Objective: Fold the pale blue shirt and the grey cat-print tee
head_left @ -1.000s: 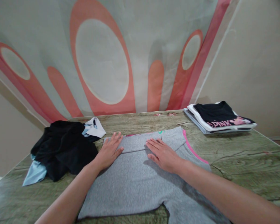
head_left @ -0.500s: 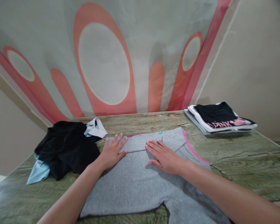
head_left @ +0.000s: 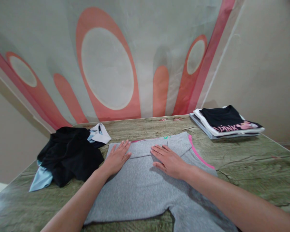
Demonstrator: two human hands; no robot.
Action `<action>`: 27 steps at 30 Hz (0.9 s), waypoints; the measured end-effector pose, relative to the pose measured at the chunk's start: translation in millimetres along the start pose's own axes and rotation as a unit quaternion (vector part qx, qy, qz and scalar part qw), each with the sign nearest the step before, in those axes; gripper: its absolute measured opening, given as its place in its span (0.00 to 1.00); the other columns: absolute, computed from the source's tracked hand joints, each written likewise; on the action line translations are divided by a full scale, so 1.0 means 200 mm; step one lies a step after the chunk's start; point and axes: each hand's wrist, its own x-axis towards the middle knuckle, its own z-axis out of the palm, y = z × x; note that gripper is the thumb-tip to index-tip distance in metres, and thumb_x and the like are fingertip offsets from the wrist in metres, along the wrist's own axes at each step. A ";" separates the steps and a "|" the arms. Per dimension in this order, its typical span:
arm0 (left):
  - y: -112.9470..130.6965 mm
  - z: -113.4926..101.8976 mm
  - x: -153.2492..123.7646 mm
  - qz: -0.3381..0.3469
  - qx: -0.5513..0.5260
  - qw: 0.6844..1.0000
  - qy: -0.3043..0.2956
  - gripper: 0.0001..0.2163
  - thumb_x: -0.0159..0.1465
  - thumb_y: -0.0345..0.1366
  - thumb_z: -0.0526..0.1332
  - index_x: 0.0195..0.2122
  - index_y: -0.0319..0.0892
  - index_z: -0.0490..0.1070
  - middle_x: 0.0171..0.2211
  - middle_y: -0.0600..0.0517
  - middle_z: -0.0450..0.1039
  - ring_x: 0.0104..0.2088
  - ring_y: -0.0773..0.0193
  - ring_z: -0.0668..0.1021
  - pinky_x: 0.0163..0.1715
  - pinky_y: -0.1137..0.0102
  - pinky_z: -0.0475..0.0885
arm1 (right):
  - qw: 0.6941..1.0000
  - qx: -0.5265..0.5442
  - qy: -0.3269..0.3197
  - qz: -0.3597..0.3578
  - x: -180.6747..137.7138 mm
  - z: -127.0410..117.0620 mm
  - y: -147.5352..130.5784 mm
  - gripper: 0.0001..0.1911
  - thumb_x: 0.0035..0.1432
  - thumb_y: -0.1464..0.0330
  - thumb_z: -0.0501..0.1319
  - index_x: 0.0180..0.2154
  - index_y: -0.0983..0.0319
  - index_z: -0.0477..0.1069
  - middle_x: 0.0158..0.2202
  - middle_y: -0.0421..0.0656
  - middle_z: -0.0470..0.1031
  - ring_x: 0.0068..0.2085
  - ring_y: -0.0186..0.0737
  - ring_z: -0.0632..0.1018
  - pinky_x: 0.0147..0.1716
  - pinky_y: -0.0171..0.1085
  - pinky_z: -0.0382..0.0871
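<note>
A grey shirt (head_left: 140,190) with pink trim lies spread on the table, its far side folded over in a strip and a bit of green print showing at the far edge. My left hand (head_left: 117,158) rests flat on the shirt's far left corner, fingers extended. Flat on the cloth near the folded strip, to the right of the middle, lies my right hand (head_left: 169,161), its thumb apart from the fingers. Part of the shirt and its near sleeve runs under my right forearm and out of the bottom of the view.
To the left is a loose heap of black clothing (head_left: 70,154) with a light blue piece (head_left: 41,178) and a white collar (head_left: 102,135). A stack of folded shirts (head_left: 227,124) sits at the back right. The wood-patterned table (head_left: 256,170) meets a painted wall (head_left: 145,80) behind.
The view has shifted slightly. My left fingers are closer together than before; both hands stay flat on the grey shirt in about the same places.
</note>
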 end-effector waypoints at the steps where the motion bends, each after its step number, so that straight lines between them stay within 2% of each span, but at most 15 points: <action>1: 0.00 0.00 0.00 -0.006 -0.001 1.000 0.010 0.27 0.72 0.48 0.40 0.69 0.42 0.47 0.70 0.45 0.44 0.69 0.52 0.49 0.64 0.50 0.47 | 1.000 0.000 0.001 0.000 0.00 0.00 0.00 0.29 0.69 0.55 0.48 0.65 0.61 0.56 0.66 0.49 0.58 0.67 0.45 0.56 0.65 0.53 0.49; 4: -0.01 -0.03 -0.01 0.017 -0.006 0.999 0.047 0.25 0.71 0.48 0.45 0.66 0.43 0.56 0.69 0.43 0.48 0.68 0.51 0.53 0.63 0.52 0.52 | 1.000 0.003 -0.006 0.001 0.00 0.00 0.00 0.30 0.68 0.54 0.48 0.65 0.61 0.56 0.66 0.49 0.57 0.67 0.45 0.56 0.65 0.53 0.48; 8: 0.03 -0.12 -0.03 0.099 -0.041 0.993 0.056 0.21 0.66 0.49 0.57 0.56 0.45 0.67 0.61 0.44 0.63 0.61 0.51 0.64 0.60 0.57 0.59 | 1.000 0.012 -0.018 0.007 0.01 -0.01 0.00 0.31 0.68 0.53 0.48 0.65 0.61 0.56 0.67 0.48 0.56 0.67 0.46 0.55 0.66 0.52 0.47; 11: 0.06 -0.19 -0.05 0.099 -0.064 0.992 0.051 0.14 0.65 0.44 0.58 0.49 0.43 0.67 0.52 0.44 0.67 0.53 0.54 0.71 0.53 0.61 0.67 | 1.000 0.012 -0.026 0.010 0.02 -0.01 0.00 0.31 0.68 0.52 0.47 0.65 0.61 0.55 0.67 0.48 0.56 0.68 0.46 0.55 0.66 0.52 0.46; 15: 0.05 -0.27 -0.09 0.107 -0.044 0.993 -0.012 0.06 0.65 0.38 0.57 0.42 0.44 0.67 0.42 0.48 0.69 0.44 0.56 0.73 0.45 0.64 0.69 | 0.999 0.012 -0.036 0.015 0.02 -0.02 -0.01 0.31 0.68 0.52 0.46 0.66 0.60 0.54 0.68 0.47 0.54 0.68 0.45 0.54 0.66 0.51 0.45; 20: 0.00 -0.31 -0.12 0.081 -0.044 0.995 -0.035 0.06 0.62 0.36 0.59 0.40 0.44 0.67 0.41 0.49 0.69 0.42 0.57 0.73 0.43 0.65 0.69 | 0.997 0.009 -0.063 0.033 0.02 -0.03 -0.02 0.31 0.68 0.54 0.48 0.67 0.61 0.52 0.69 0.48 0.51 0.68 0.45 0.52 0.66 0.52 0.44; 23: -0.01 -0.31 -0.12 0.068 -0.049 0.996 -0.043 0.04 0.62 0.33 0.58 0.38 0.43 0.68 0.40 0.49 0.71 0.42 0.58 0.74 0.44 0.67 0.68 | 0.995 0.007 -0.094 0.046 0.05 -0.06 -0.03 0.32 0.66 0.56 0.52 0.67 0.62 0.52 0.69 0.49 0.51 0.68 0.48 0.53 0.65 0.53 0.47; 25: -0.01 -0.30 -0.11 0.059 -0.041 0.996 -0.045 0.04 0.62 0.32 0.57 0.37 0.43 0.69 0.40 0.49 0.71 0.42 0.59 0.75 0.44 0.67 0.68 | 0.993 -0.001 -0.103 0.061 0.08 -0.08 -0.06 0.32 0.64 0.60 0.56 0.65 0.64 0.55 0.68 0.51 0.53 0.67 0.51 0.56 0.64 0.53 0.50; 27: -0.01 -0.29 -0.10 0.051 -0.029 0.997 -0.040 0.04 0.61 0.31 0.56 0.36 0.43 0.69 0.39 0.49 0.72 0.41 0.59 0.75 0.43 0.68 0.68 | 0.994 -0.011 -0.086 0.067 0.11 -0.09 -0.13 0.28 0.62 0.65 0.57 0.62 0.65 0.60 0.65 0.53 0.58 0.65 0.52 0.60 0.63 0.53 0.53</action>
